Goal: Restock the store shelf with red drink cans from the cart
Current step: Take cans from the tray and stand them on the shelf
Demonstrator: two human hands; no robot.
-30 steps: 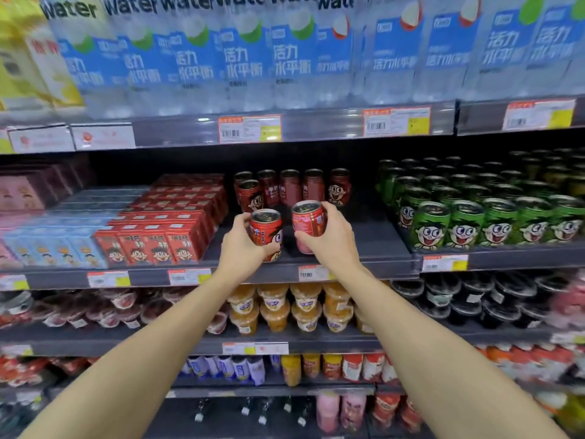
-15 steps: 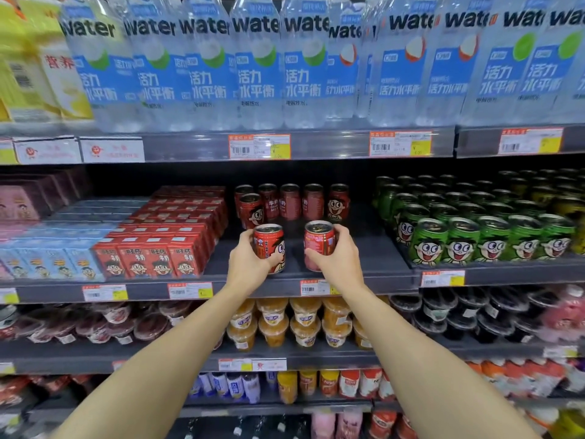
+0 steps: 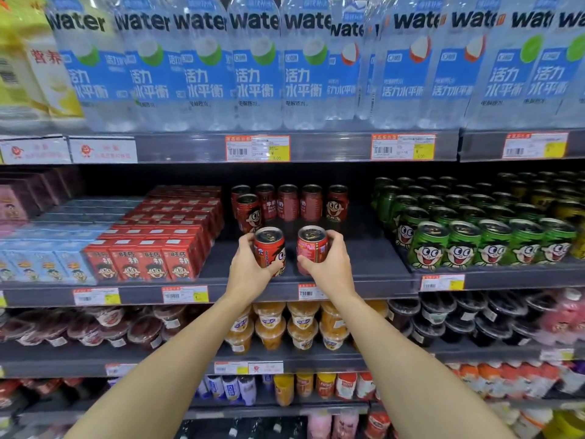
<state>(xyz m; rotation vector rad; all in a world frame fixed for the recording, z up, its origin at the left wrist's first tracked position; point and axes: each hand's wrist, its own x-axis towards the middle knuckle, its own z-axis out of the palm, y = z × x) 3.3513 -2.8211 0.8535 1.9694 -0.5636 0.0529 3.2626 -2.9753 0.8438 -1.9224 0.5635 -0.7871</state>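
Note:
My left hand (image 3: 250,266) grips a red drink can (image 3: 269,248) with a cartoon face, upright, low over the front of the dark shelf (image 3: 364,258). My right hand (image 3: 330,264) grips a second red can (image 3: 311,247) just to its right. Behind them, several red cans (image 3: 288,202) stand in a row at the back of the same shelf bay, one more in front at the left. The cart is out of view.
Red drink cartons (image 3: 152,259) fill the shelf to the left, green cans (image 3: 474,245) to the right. Water bottles (image 3: 253,68) line the shelf above. Fruit cups (image 3: 285,324) sit on the shelf below. Bare shelf surface lies between the red cans and the green ones.
Both hands with their cans have moved forward into the shelf bay and lower toward its surface. The camera has tilted so the shelf sits lower in view.

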